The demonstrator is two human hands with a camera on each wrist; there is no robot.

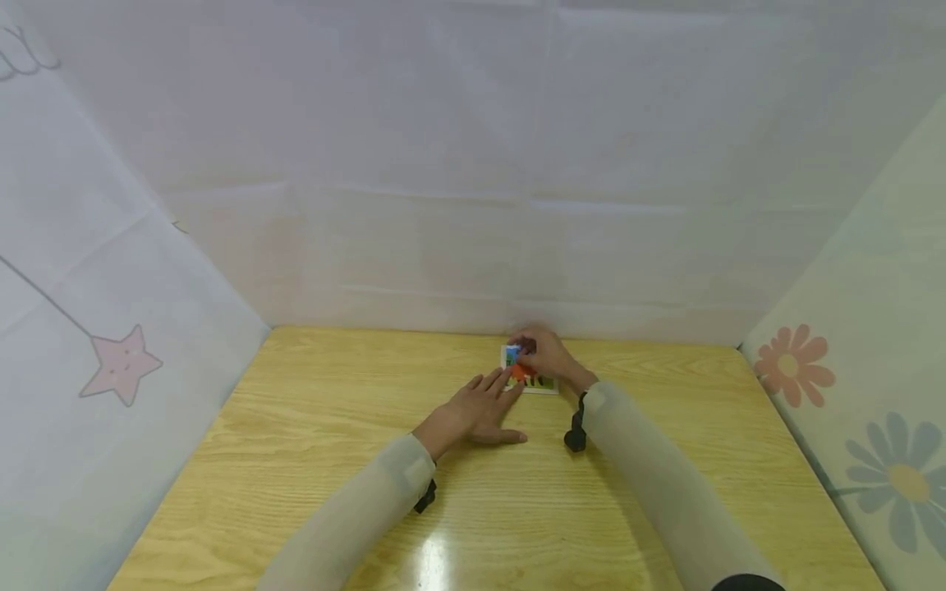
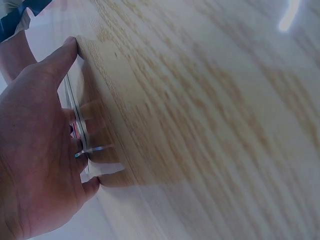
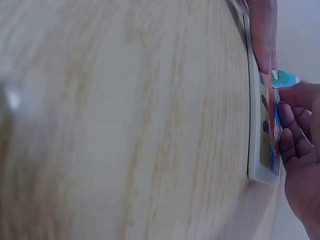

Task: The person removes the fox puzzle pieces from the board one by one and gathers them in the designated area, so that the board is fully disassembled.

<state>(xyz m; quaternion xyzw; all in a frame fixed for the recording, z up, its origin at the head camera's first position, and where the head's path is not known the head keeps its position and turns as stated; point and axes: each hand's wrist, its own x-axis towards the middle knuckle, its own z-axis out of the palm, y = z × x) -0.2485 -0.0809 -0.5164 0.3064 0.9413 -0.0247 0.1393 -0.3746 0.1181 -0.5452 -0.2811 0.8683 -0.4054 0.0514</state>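
A small puzzle board [image 3: 254, 150] with a white rim and a colourful picture in red, blue and green lies flat near the table's far edge. My right hand [image 1: 548, 355] is over its right part, and in the right wrist view the thumb and index finger pinch a blue-green puzzle piece [image 3: 284, 79] standing tilted above the picture. My left hand [image 1: 482, 412] lies with fingers spread, its fingertips on the board's left part and the thumb stretched out over the wood. The left wrist view shows the board's edge mostly hidden behind the left fingers.
The light wooden table [image 1: 332, 394] reaches back to a white cloth wall [image 1: 414, 254]. Printed cloth stands along both sides, with a pink star [image 1: 121, 365] on the left and flowers [image 1: 794, 365] on the right. Dark bands sit at both wrists.
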